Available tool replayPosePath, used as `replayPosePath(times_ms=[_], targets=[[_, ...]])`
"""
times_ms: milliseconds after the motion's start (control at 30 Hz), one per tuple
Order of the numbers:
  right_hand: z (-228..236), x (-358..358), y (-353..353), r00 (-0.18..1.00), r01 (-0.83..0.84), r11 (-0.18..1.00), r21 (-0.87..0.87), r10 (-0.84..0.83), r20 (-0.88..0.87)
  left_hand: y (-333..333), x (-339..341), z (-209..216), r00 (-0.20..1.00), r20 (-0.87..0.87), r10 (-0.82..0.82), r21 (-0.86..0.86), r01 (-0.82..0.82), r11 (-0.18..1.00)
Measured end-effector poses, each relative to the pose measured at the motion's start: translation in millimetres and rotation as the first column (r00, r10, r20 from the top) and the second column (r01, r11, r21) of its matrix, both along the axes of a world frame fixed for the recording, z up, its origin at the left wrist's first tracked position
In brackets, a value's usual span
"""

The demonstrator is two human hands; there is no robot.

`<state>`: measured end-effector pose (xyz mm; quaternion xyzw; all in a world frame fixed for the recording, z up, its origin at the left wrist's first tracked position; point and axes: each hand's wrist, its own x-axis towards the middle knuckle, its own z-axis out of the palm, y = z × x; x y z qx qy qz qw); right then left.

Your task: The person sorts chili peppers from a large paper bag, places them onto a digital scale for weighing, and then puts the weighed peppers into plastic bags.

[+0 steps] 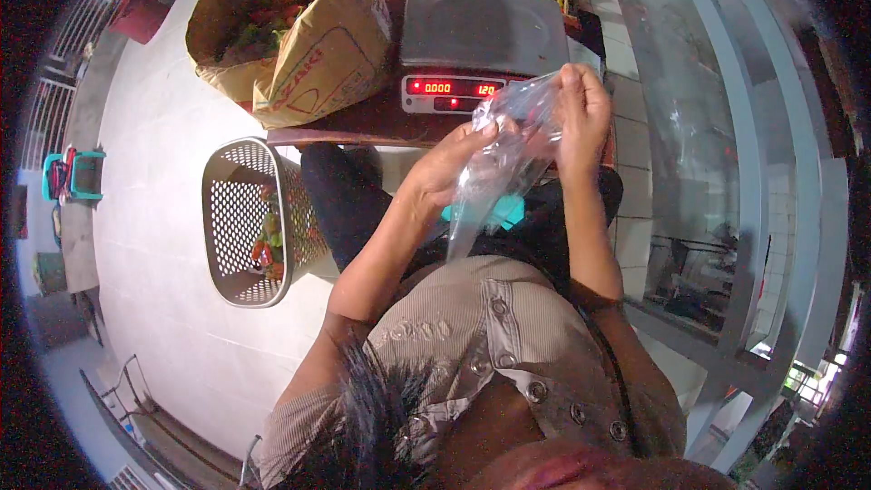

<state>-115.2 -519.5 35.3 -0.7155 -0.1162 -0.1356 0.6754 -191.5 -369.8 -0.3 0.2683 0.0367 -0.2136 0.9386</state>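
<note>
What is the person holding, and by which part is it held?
A clear plastic bag: the left hand holds its left side, the right hand its upper right end.

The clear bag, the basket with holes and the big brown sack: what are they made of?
Clear bag: probably thin, glossy plastic; it wrinkles, shines and shows things behind it. Basket: likely stiff, smooth plastic, with neat holes and a rounded rim. Sack: perhaps dull paper, from its creases.

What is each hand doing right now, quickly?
Left hand: closed, holding a clear plastic bag with the thumb on top.
Right hand: closed, pinching the same bag near its upper end.
</note>
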Motion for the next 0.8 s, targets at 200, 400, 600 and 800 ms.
replayPosePath(times_ms=[200, 400, 600, 800], targets=[[14.7, 55.5, -49.8, 0.974, 0.222, 0.913, 0.343, -0.193, -0.118, 25.7, -1.4, -4.3, 0.981, 0.129, 0.143, -0.027, -0.141, 0.990], [32.3, 47.8, -112.4, 0.957, 0.281, 0.955, -0.096, -0.271, 0.106, 44.0, 14.0, 25.3, 0.882, -0.060, 0.467, 0.113, -0.459, 0.881], [8.2, 2.5, -75.4, 0.836, -0.549, 0.726, -0.415, 0.469, -0.285, 33.0, 26.0, 28.6, 0.893, -0.086, 0.441, 0.007, -0.442, 0.897], [-36.8, -31.0, -9.3, 0.617, -0.728, 0.685, 0.025, 0.670, -0.413, -17.3, 24.4, 20.7, 0.736, 0.596, 0.322, 0.380, -0.612, 0.694]])
